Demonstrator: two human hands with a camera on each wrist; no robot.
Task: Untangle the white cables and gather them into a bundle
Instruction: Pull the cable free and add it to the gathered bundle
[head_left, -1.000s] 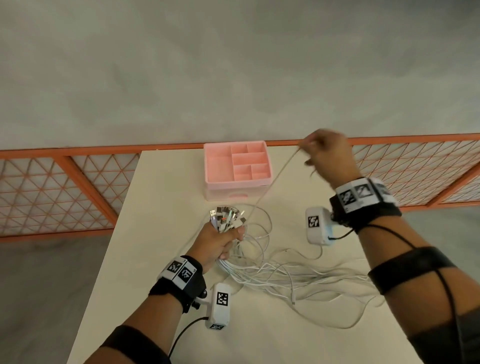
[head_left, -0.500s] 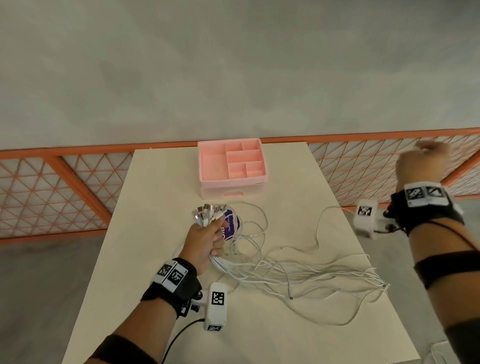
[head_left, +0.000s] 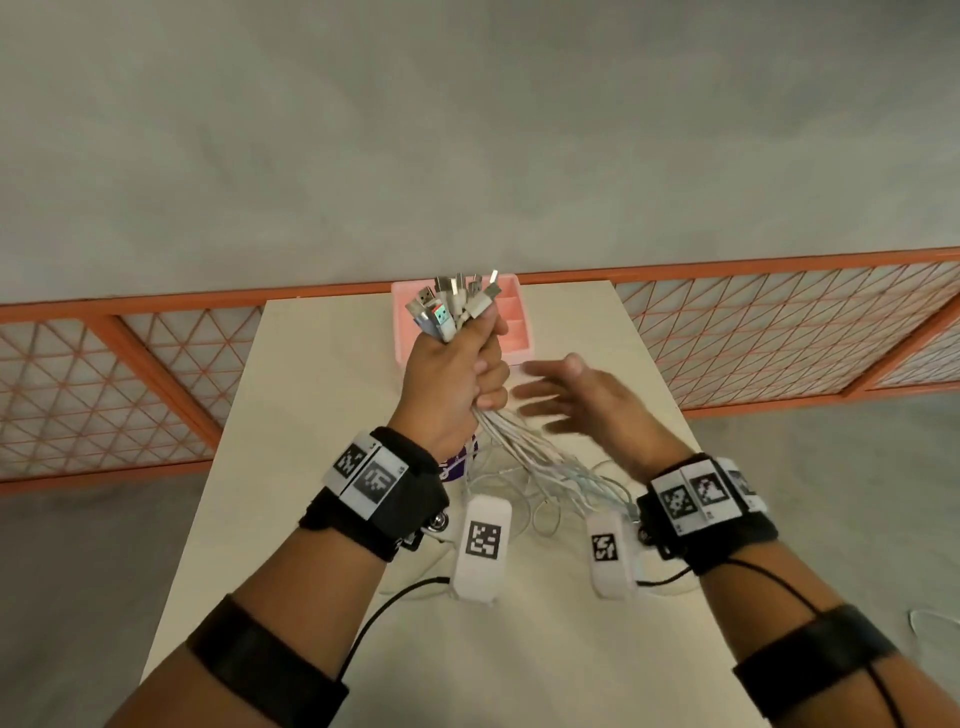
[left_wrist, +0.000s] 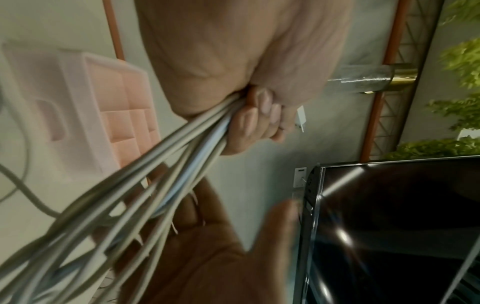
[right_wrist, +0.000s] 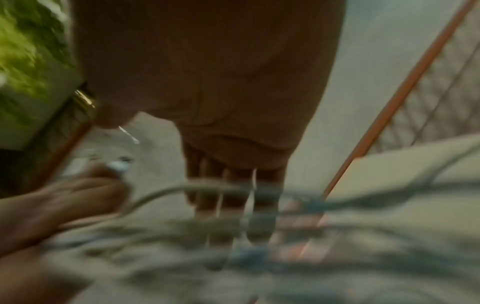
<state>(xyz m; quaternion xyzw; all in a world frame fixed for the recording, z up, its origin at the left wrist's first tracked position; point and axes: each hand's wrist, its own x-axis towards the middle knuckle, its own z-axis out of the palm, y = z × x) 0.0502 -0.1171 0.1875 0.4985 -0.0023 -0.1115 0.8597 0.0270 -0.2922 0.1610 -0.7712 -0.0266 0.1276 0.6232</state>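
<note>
My left hand is raised above the table and grips a bunch of white cables in its fist. Their plug ends stick up out of the fist. The cables hang down from the fist to the table, still loosely tangled there. In the left wrist view the cables run out from under my curled fingers. My right hand is flat with fingers spread, just right of the left fist and beside the hanging cables, holding nothing. The right wrist view is blurred; the fingers are straight behind the cables.
A pink compartment tray stands at the far edge of the beige table, partly behind my left hand. An orange mesh fence runs behind the table. A purple label lies under the cables.
My left hand has lifted the cable bunch up off the table. My right hand has swung back from far right to beside the left fist, fingers spread.
</note>
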